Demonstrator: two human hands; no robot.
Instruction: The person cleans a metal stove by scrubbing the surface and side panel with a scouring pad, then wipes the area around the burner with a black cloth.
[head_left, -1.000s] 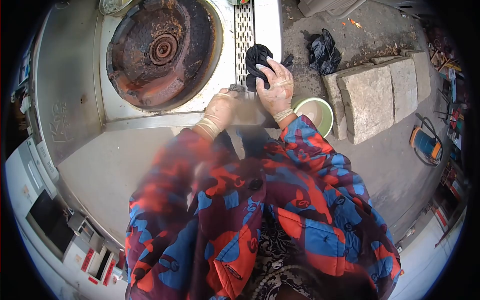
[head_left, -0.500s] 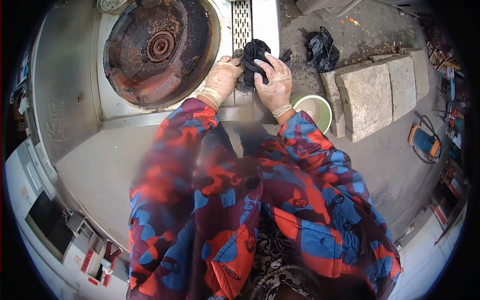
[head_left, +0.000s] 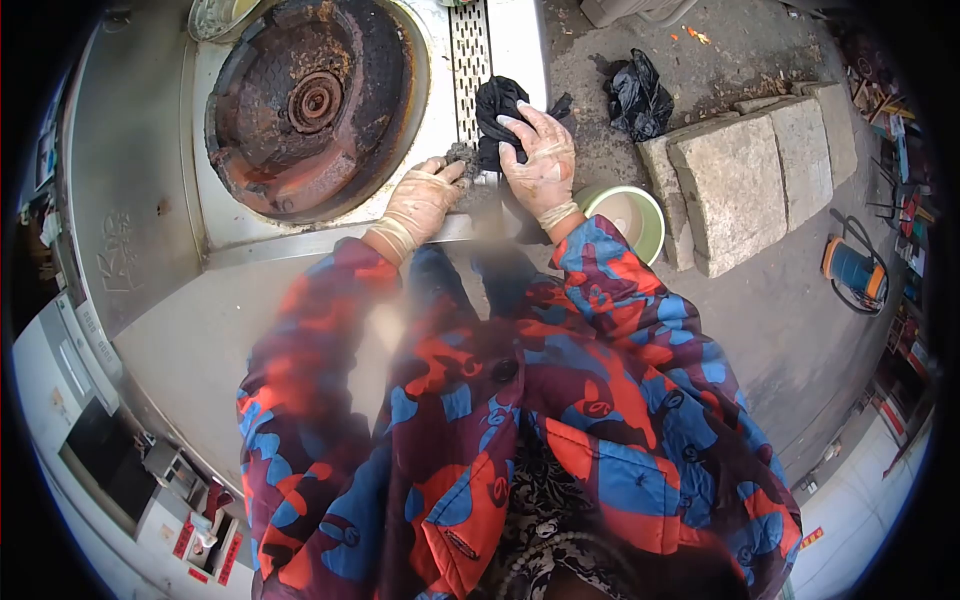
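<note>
My left hand point(head_left: 420, 203), in a thin pale glove, has its fingers closed on a grey, fuzzy scouring pad point(head_left: 465, 157) at the stove top's front edge. The gloved right hand point(head_left: 542, 165) grips a bunched black cloth point(head_left: 497, 104) with curled fingers. That cloth lies across the slotted metal strip point(head_left: 470, 60) and the white right edge of the stove. Left of both hands is a large round burner point(head_left: 315, 105), rusted and blackened. My fingers partly hide the pad.
A green-rimmed bucket point(head_left: 655, 222) with cloudy liquid stands right of my right hand. Beyond it are stone blocks point(head_left: 740, 195) and a black plastic bag point(head_left: 640, 95). An orange-and-blue tool point(head_left: 852, 272) lies far right. A metal bowl point(head_left: 212, 18) sits at the upper left.
My left hand has drawn back towards me and slightly left, bringing the scouring pad along. The right hand stays on the black cloth, and the view has shifted a little.
</note>
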